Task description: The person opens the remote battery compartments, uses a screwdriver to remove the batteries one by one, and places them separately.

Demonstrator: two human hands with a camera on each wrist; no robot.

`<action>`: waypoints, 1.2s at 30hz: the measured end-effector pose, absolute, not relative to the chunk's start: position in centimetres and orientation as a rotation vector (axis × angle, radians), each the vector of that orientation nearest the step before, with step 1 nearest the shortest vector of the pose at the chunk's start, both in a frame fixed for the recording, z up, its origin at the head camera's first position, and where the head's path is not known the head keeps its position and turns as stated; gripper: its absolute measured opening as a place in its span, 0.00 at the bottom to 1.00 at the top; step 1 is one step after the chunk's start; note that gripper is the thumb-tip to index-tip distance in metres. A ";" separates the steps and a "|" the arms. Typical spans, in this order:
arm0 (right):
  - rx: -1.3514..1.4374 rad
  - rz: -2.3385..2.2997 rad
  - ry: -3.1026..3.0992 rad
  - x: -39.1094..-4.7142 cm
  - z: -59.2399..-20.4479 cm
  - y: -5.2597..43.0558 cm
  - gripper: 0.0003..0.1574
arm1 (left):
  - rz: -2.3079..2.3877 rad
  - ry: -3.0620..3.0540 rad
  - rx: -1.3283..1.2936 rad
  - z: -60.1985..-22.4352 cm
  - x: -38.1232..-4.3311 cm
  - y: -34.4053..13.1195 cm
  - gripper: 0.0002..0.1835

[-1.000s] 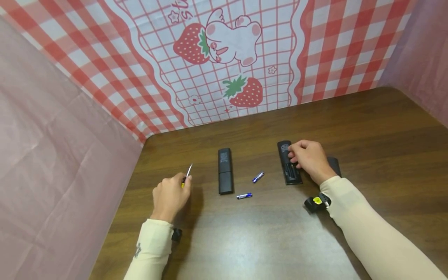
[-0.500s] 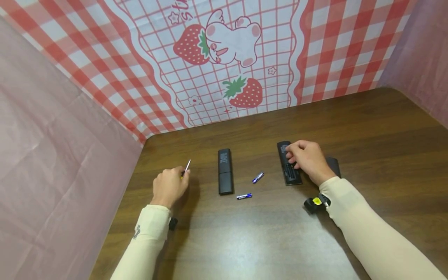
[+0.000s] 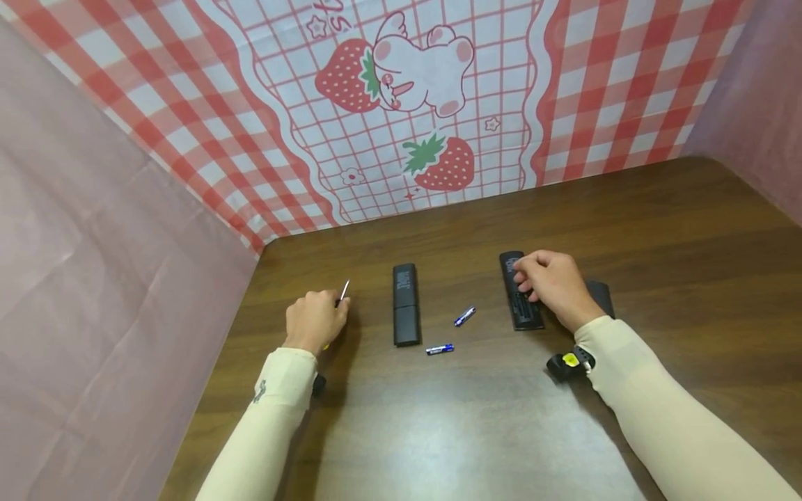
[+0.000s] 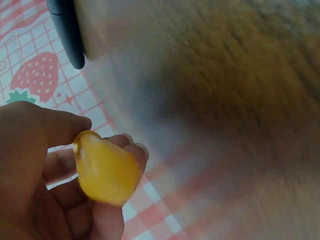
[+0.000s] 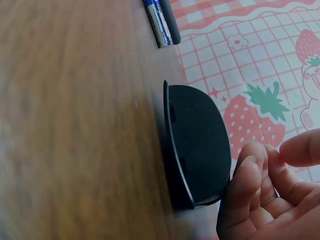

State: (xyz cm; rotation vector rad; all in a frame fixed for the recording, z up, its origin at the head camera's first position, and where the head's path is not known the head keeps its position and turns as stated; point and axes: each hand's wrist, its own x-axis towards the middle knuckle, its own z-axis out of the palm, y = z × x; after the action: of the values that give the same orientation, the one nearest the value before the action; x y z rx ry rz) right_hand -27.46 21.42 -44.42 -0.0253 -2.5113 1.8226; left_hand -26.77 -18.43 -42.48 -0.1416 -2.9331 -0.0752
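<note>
My left hand grips a screwdriver with a thin metal shaft, which points away from me above the table's left side. Its yellow handle sits between thumb and fingers in the left wrist view. On the right, a black remote control lies back up with its battery compartment uncovered. My right hand rests against that remote's right side, fingers loosely curled; nothing shows between them. The right wrist view looks onto the remote's end, with the fingertips beside its edge.
Another black remote lies back up, cover on, between my hands. Two blue-and-silver batteries lie loose between the remotes. A dark flat piece is partly hidden behind my right wrist. A checked cloth hangs behind the wooden table.
My left hand has moved forward and slightly right with the screwdriver, whose yellow handle now shows below the hand. My right hand, the remotes and batteries stay in place.
</note>
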 end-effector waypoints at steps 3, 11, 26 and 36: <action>-0.027 1.818 -2.516 -27.4 -44.4 21.5 0.21 | -0.068 -2.957 -0.131 -42.6 -27.2 -18.1 0.14; -0.025 1.813 -2.501 -27.6 -44.5 21.4 0.20 | -0.069 -2.987 -0.084 -43.0 -28.3 -17.7 0.15; -0.022 1.811 -2.503 -27.5 -44.6 21.3 0.20 | 0.058 -3.026 -0.033 -43.2 -29.1 -17.6 0.21; 0.020 1.788 -2.493 -27.4 -44.3 21.0 0.20 | 0.058 -3.062 -0.015 -43.2 -29.2 -17.3 0.20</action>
State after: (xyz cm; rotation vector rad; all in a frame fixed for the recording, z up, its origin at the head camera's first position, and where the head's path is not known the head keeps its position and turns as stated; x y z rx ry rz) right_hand -27.37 20.99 -44.32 0.0205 -2.4931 1.7877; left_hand -29.18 -17.31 -43.23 -0.0151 -3.0625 0.0579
